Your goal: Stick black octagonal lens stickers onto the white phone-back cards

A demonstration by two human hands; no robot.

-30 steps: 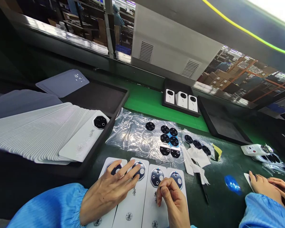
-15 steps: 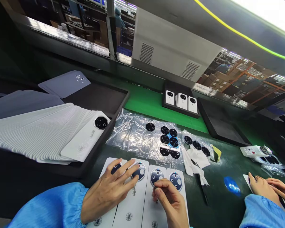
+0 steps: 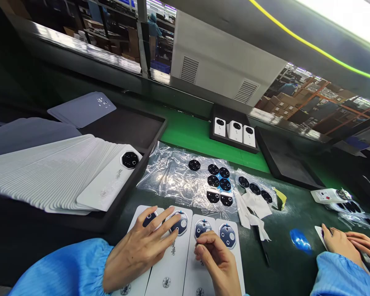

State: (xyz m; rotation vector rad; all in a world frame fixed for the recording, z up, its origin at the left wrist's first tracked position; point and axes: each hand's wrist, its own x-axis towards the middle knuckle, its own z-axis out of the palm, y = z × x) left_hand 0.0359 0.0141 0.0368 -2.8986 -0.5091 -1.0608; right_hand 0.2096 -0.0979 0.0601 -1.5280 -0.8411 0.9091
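Several white panels (image 3: 169, 267) lie side by side at the bottom centre, each with a dark octagonal disc (image 3: 227, 236) near its top. My left hand (image 3: 142, 246) rests with spread fingers across the two left panels, its fingertips beside and over their discs. Over the third panel my right hand (image 3: 216, 259) is closed in a pinch just below the disc (image 3: 202, 228); what its fingertips hold is too small to make out. Clear plastic sheets (image 3: 175, 176) bearing black octagonal discs (image 3: 213, 181) lie beyond the panels.
A fanned stack of white panels (image 3: 49, 172) lies in a black tray (image 3: 156, 144) at left. White tissue (image 3: 257, 203), a black pen-like tool (image 3: 265, 250) and a blue shiny piece (image 3: 300, 240) are to the right. Another person's hands (image 3: 342, 246) work at far right. A small tray (image 3: 234, 142) stands behind.
My right hand has shifted very slightly left over the third panel, still pinched. My left hand stays spread on the panels. The whole view has moved a little.
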